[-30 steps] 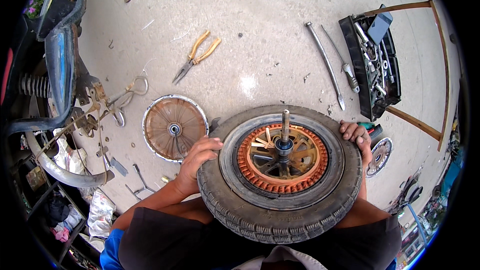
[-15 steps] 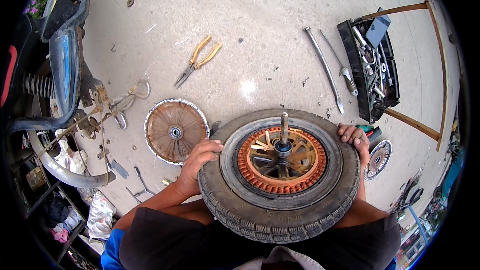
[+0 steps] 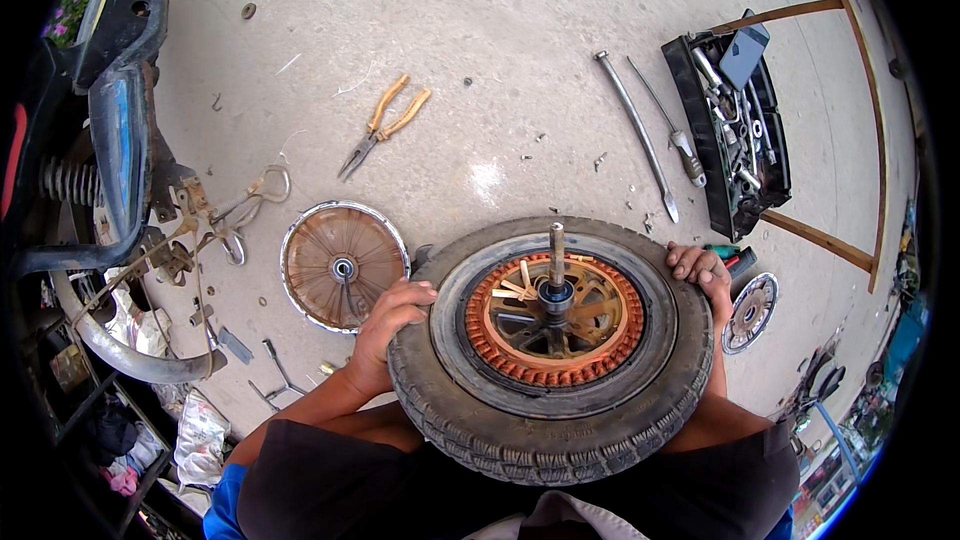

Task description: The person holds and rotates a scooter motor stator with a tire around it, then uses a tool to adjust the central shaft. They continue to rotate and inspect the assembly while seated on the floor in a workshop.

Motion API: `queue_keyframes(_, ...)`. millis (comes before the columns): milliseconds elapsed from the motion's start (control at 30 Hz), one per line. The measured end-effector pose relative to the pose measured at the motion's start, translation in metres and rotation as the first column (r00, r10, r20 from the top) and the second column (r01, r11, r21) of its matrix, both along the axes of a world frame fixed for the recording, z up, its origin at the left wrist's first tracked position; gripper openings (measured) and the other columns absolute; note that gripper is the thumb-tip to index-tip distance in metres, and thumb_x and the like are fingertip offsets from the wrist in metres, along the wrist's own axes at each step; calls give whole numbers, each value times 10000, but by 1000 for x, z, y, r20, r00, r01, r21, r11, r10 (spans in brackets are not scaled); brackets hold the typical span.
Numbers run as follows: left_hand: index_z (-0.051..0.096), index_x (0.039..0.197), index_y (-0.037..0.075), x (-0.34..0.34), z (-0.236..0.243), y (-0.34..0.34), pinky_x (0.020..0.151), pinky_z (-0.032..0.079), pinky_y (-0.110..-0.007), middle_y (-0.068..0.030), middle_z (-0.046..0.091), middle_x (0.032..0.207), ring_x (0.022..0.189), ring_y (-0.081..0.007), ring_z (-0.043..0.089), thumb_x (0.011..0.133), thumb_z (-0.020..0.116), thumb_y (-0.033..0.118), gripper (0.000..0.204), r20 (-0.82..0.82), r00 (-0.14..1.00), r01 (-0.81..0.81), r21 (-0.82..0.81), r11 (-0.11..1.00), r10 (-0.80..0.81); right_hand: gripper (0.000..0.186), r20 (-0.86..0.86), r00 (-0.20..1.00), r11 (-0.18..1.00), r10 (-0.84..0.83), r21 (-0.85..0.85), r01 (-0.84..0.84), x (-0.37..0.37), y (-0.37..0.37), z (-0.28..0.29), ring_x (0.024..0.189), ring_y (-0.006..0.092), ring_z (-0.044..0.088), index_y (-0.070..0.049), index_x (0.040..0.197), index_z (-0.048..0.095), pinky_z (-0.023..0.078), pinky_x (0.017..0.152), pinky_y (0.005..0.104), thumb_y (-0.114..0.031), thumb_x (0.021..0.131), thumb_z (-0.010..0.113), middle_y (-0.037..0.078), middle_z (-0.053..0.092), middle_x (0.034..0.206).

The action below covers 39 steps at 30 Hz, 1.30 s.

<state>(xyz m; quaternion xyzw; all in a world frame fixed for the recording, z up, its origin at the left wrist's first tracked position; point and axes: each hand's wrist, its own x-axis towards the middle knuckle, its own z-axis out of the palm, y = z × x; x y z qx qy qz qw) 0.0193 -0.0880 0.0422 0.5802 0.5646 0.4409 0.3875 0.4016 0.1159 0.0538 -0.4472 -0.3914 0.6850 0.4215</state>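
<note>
A hub-motor wheel with a black treaded tyre [image 3: 560,440] lies tilted across my lap. Inside its rim sits a ring of copper windings [image 3: 478,340] around a spoked metal core. From the centre the axle [image 3: 556,258] stands up through a bearing, with pale connector wires [image 3: 513,290] beside it. My left hand [image 3: 393,322] grips the left side of the tyre, fingers on its upper sidewall and the thumb out of sight. On the right edge, my right hand [image 3: 702,272] curls its fingers over the tread.
A round rusty motor cover [image 3: 318,265] lies left of the wheel, and a perforated disc [image 3: 750,315] right. Pliers [image 3: 378,130], a pry bar [image 3: 637,130], a screwdriver [image 3: 685,153] and a black toolbox [image 3: 704,155] bearing a phone [image 3: 743,58] are farther off. A vehicle frame [image 3: 125,140] stands at left.
The whole view has shifted slightly, so the floor items appear a little farther left. Both hands keep the same hold on the wheel.
</note>
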Motion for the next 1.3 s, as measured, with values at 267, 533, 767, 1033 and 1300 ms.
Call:
queue_keyframes(267, 565, 1151, 39, -1, -1, 2, 1119, 397, -553, -191, 612, 1304, 1253, -387, 578, 726, 910, 148, 558, 29, 1000, -1, 2, 1000, 1, 143, -24, 1000, 1000, -8, -14, 8, 2, 0, -3, 959, 270, 597, -68, 763, 545, 343, 1156, 451, -188, 830, 583, 132, 641, 844)
queue_keyframes(533, 532, 1196, 50, -3, -3, 5, 1115, 396, -560, -209, 611, 1307, 1254, -391, 576, 722, 914, 168, 621, 48, 999, 9, 15, 1000, -10, 143, -51, 998, 999, -34, -40, 32, -1, 3, -1, 961, 267, 593, -67, 763, 542, 342, 1153, 455, -185, 833, 584, 134, 636, 841)
queue_keyframes(767, 531, 1186, 61, -3, -5, 4, 1124, 390, -560, -221, 619, 1307, 1252, -400, 583, 704, 928, 199, 640, 41, 999, -8, 1, 1000, 8, 157, -47, 998, 999, -30, -38, 28, -2, 5, 0, 957, 278, 591, -59, 761, 543, 341, 1135, 458, -187, 833, 598, 142, 634, 838)
queue_keyframes(1033, 526, 1195, 65, -3, -6, 4, 1131, 382, -566, -223, 619, 1309, 1253, -397, 587, 716, 924, 212, 640, 48, 999, -18, -9, 1000, 18, 167, -66, 997, 998, -45, -49, 42, -8, 7, 2, 941, 274, 575, -54, 757, 548, 363, 1084, 442, -188, 844, 599, 139, 630, 822)
queue_keyframes(1300, 528, 1202, 59, -8, -6, 9, 1127, 390, -546, -201, 613, 1324, 1265, -388, 579, 672, 953, 235, 701, 80, 997, -14, -31, 999, 16, 170, -39, 997, 995, -67, -82, 64, -15, 14, 6, 953, 273, 547, -48, 759, 548, 382, 1030, 425, -185, 842, 601, 140, 619, 822)
